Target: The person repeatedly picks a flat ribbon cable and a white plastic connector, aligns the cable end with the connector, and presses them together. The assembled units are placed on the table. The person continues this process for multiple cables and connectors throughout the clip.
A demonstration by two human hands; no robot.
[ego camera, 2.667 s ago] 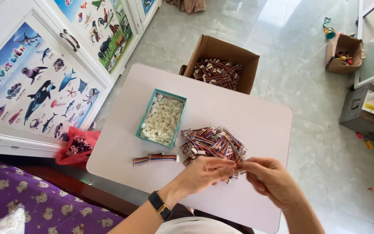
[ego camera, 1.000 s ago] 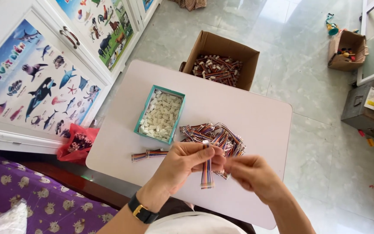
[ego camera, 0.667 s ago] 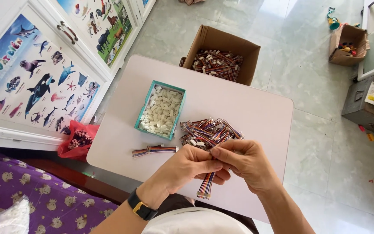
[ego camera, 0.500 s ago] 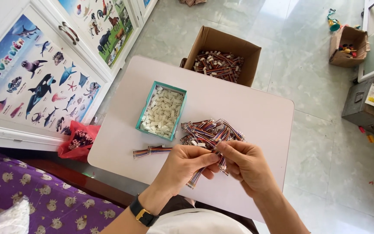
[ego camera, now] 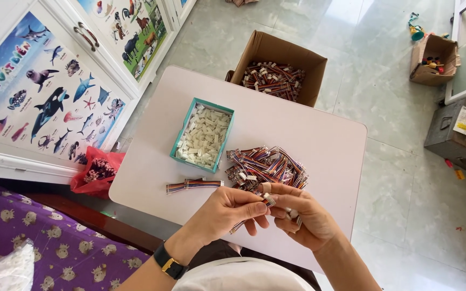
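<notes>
My left hand [ego camera: 227, 210] and my right hand [ego camera: 303, 213] meet over the near edge of a small white table [ego camera: 324, 134]. Together they pinch one multicoloured ribbon cable [ego camera: 244, 222], which hangs down to the left between them. A small white connector piece shows in my right hand. Just beyond my fingers lies a heap of the same coloured cables [ego camera: 268, 164]. A single finished cable [ego camera: 192, 185] lies to the left of the heap. A teal box of white connectors [ego camera: 203, 134] stands further back.
A cardboard box [ego camera: 281, 54] holding more cables stands on the floor behind the table. A red bag [ego camera: 95, 172] lies by the white cabinet with animal posters [ego camera: 49, 97]. A smaller cardboard box [ego camera: 432, 59] and a grey metal case [ego camera: 457, 140] are at right.
My hands took one cable from the heap, brought it toward me and turned it; it hung straight down before and now slants to the left between both hands.
</notes>
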